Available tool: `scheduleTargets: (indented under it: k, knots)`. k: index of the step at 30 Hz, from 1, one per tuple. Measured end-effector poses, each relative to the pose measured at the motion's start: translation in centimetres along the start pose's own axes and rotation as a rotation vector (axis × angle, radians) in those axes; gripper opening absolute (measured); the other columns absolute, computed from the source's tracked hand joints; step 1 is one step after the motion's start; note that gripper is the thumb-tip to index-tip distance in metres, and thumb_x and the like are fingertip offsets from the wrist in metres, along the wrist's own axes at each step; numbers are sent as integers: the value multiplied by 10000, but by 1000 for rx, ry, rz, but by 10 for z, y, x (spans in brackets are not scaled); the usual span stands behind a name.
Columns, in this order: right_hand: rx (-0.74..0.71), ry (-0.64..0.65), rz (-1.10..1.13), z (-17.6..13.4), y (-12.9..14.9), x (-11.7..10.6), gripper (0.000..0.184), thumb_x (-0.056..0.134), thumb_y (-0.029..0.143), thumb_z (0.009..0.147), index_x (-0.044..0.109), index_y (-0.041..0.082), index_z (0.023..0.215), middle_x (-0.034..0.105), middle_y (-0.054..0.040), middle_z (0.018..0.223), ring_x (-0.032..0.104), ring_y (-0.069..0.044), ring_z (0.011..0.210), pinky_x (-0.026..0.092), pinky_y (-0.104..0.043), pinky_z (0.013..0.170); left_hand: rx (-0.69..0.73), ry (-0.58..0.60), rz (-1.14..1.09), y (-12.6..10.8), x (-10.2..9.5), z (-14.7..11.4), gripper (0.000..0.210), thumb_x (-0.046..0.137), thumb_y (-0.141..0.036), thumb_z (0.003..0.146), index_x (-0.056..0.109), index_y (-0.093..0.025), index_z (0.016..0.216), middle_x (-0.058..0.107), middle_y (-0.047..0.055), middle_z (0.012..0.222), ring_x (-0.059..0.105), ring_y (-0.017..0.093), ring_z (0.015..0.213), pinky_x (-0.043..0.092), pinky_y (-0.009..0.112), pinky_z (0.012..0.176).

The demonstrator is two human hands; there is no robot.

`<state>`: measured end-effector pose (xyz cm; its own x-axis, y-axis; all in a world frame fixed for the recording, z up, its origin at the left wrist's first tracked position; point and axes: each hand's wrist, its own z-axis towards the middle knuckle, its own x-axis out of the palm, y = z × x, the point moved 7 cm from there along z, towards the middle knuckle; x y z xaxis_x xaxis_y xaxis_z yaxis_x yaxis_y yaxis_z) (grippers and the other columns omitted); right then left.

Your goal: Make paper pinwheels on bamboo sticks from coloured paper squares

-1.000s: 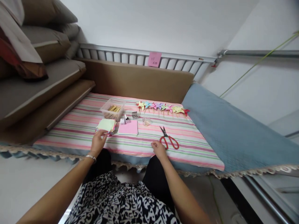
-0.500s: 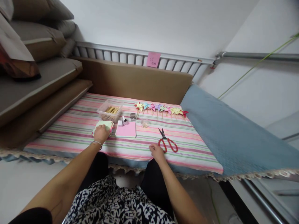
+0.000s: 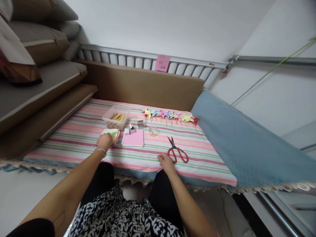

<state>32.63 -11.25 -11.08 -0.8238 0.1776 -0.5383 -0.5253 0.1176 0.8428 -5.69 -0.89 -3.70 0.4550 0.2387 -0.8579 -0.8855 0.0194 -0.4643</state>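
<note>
My left hand (image 3: 105,141) is closed on the left edge of a stack of coloured paper squares (image 3: 114,133), a pale green sheet on top. Its fingertips are partly hidden. Loosely curled, my right hand (image 3: 165,161) rests on the striped cloth near the front edge, with nothing visible in it. Just right of it lie red-handled scissors (image 3: 177,150), blades pointing away. Pink paper squares (image 3: 133,138) lie between my hands, with small boxes (image 3: 129,129) at their back edge. Behind the green-topped stack stands a clear plastic box (image 3: 108,118) holding wooden sticks (image 3: 118,117).
Several paper pinwheels (image 3: 167,114) on sticks lie in a row at the back right. A small open box (image 3: 140,123) and a round clear container (image 3: 153,131) sit mid-table. A brown panel (image 3: 143,84) borders the rear; cushions (image 3: 44,75) are piled left.
My left hand has shifted slightly left and down, from the top of the paper stack to its left edge, uncovering more of the green sheet. My right hand stays put.
</note>
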Motion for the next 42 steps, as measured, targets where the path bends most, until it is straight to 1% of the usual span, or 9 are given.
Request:
scheduleTargets:
  k: [7, 12, 15, 22, 26, 29, 33, 39, 42]
  knots:
    - [27, -8, 46, -2, -2, -1, 254, 513, 356, 718, 655, 162, 800, 678, -35, 676, 586, -143, 487, 475, -256, 497, -159, -125, -62, 11, -55, 6, 320, 393, -304, 875, 606, -158, 686, 636, 138, 710, 616, 278, 773, 434, 373, 691]
    - [40, -22, 94, -3, -5, -3, 226, 541, 352, 698, 649, 168, 775, 675, -41, 692, 601, -159, 553, 472, -252, 501, -182, -246, -268, 3, -111, 0, 256, 451, -349, 811, 583, -175, 677, 639, 120, 784, 581, 309, 910, 415, 375, 763]
    - [60, -30, 146, -5, 0, -3, 199, 567, 339, 683, 647, 170, 753, 671, -41, 684, 611, -171, 579, 471, -255, 503, -214, -242, -494, -9, -122, -8, 242, 474, -381, 797, 586, -172, 746, 640, 91, 841, 571, 285, 965, 440, 350, 784]
    - [125, 61, 405, -4, 52, 18, 408, 600, 550, 716, 649, 159, 825, 712, -101, 842, 675, -202, 710, 489, -256, 535, -346, 272, -1080, -73, -46, -29, 204, 583, -243, 701, 625, -121, 859, 700, 131, 822, 672, 263, 742, 557, 408, 658]
    - [143, 234, 620, 17, 100, 39, 634, 424, 713, 792, 657, 158, 988, 715, -126, 941, 698, -199, 803, 531, -278, 618, -448, 433, -1297, -91, -2, -30, 196, 622, -189, 702, 635, -153, 895, 719, 115, 878, 687, 239, 768, 573, 378, 687]
    - [223, 369, 865, 37, 125, 54, 639, 532, 725, 724, 672, 152, 971, 713, -110, 882, 679, -182, 708, 503, -253, 541, -535, 511, -1386, -95, 24, -18, 175, 642, -191, 717, 662, -149, 886, 727, 111, 883, 688, 228, 750, 576, 350, 668]
    - [181, 245, 902, 71, 132, 55, 429, 804, 484, 562, 677, 127, 764, 672, -37, 667, 583, -128, 541, 455, -227, 492, -496, 494, -1412, -103, 43, 12, 199, 658, -222, 713, 687, -178, 905, 737, 93, 927, 694, 247, 793, 582, 363, 671]
    - [181, 28, 951, 101, 114, 56, 359, 774, 441, 599, 657, 146, 765, 650, -7, 664, 569, -125, 579, 437, -231, 526, -379, 519, -1613, -126, 67, 38, 379, 507, -512, 833, 690, -228, 1005, 721, 77, 1065, 658, 297, 1010, 575, 407, 750]
    - [203, -42, 1003, 103, 106, 57, 341, 778, 428, 598, 655, 149, 751, 641, -6, 650, 549, -123, 567, 420, -235, 516, -364, 586, -1639, -134, 86, 32, 387, 593, -502, 783, 690, -224, 1034, 719, 72, 1075, 653, 293, 1025, 566, 397, 794]
